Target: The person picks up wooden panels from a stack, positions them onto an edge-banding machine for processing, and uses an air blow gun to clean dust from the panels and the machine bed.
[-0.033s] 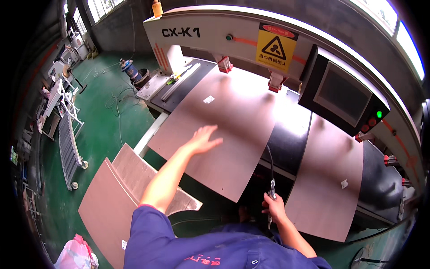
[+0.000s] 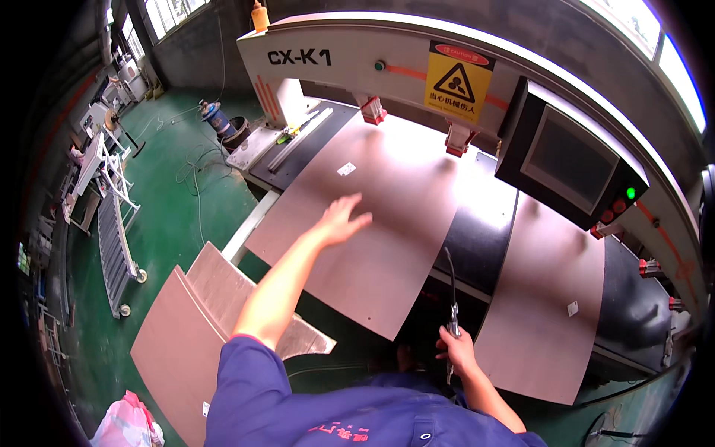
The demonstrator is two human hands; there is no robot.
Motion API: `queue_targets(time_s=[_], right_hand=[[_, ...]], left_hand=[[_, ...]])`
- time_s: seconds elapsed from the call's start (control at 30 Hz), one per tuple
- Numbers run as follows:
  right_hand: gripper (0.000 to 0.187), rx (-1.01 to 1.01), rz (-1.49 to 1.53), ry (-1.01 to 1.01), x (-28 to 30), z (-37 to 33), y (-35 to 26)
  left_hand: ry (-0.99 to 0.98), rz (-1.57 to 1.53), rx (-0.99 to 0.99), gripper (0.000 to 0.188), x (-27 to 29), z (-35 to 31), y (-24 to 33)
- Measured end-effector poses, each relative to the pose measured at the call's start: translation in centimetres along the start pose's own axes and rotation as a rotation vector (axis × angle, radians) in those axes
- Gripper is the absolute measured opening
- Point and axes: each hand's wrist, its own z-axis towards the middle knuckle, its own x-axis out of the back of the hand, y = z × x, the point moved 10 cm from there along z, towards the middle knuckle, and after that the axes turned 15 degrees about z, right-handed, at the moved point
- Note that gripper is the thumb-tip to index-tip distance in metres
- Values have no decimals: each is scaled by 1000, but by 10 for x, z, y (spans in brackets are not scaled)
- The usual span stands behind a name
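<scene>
Over a wide brown panel (image 2: 380,246) my left hand (image 2: 342,221) is stretched out, fingers spread and holding nothing. I cannot tell whether it touches the panel. Lower down on the right, my right hand (image 2: 459,349) is closed around a metal air blow gun (image 2: 453,325) with a long, dark, bent nozzle. The nozzle's tip points away from me, beside the panel's right edge. A small white label (image 2: 346,169) sits on the panel's far left part. To the right lies a second brown panel (image 2: 547,305), also with a white label (image 2: 573,308).
A white machine beam (image 2: 402,37) with a dark control screen (image 2: 572,155) spans the far side, red-tipped clamps (image 2: 457,140) hanging beneath it. More brown panels (image 2: 175,328) lean at my lower left. A wheeled rack (image 2: 118,249) and a blue cylinder (image 2: 216,118) stand on the green floor.
My left hand has shifted slightly farther away over the panel. The right hand keeps its hold on the blow gun, almost in the same place.
</scene>
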Motion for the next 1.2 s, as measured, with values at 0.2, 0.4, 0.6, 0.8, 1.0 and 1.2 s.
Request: queue_targets(time_s=[0.2, 0.4, 0.6, 0.8, 1.0, 1.2], right_hand=[[21, -5, -37, -5, 21, -12, -3], [20, -17, 18, 90, 50, -18, -5], [18, -133, 99, 209, 86, -19, 4], [17, -12, 152, 252, 117, -8, 5], [23, -69, -1, 217, 113, -5, -12], [30, -58, -88, 200, 108, -14, -15]], left_hand=[[503, -77, -36, 89, 123, 162, 28], [692, 147, 94, 78, 167, 238, 35], [947, 316, -20, 63, 169, 241, 36], [677, 189, 39, 69, 166, 247, 26], [514, 94, 18, 66, 155, 241, 33], [-105, 12, -42, 69, -20, 169, 46]])
